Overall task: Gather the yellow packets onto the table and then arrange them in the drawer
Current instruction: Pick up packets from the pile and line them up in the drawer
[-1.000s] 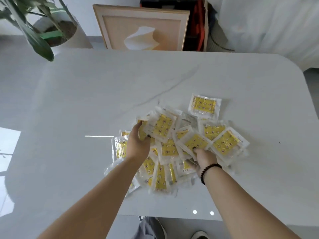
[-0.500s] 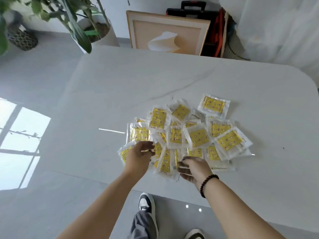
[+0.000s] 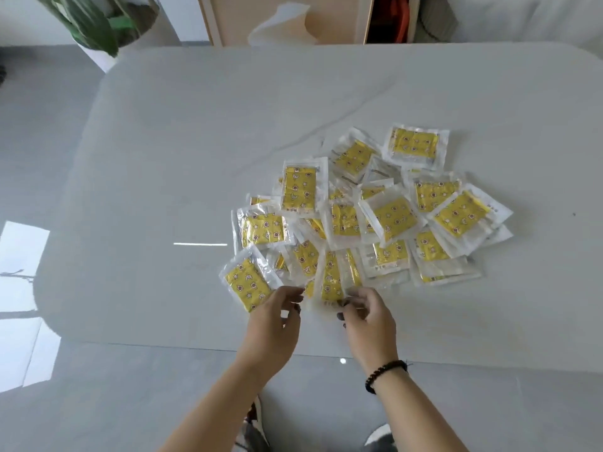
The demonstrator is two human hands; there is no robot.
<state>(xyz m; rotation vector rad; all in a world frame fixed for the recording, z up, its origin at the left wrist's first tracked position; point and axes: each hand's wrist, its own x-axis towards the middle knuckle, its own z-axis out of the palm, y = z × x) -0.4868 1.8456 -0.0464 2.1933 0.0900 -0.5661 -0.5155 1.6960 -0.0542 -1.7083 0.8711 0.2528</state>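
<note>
Several yellow packets in clear wrappers lie in a loose overlapping pile (image 3: 368, 216) on the white marble table (image 3: 195, 141). My left hand (image 3: 274, 324) pinches the near corner of the leftmost packet (image 3: 249, 283) at the pile's front edge. My right hand (image 3: 368, 321), with a dark bead bracelet on the wrist, pinches the near end of an upright packet (image 3: 332, 280) beside it. One packet (image 3: 414, 146) lies flat at the far right of the pile. No drawer is in view.
A potted plant (image 3: 98, 24) stands on the floor past the table's far left corner. A framed picture (image 3: 287, 21) leans behind the far edge. The table's near edge runs just under my wrists, with my shoes (image 3: 257, 425) below it.
Both hands drew back from the middle of the pile to its near edge. My left hand now pinches the leftmost packet and my right hand a packet beside it. The view shifted.
</note>
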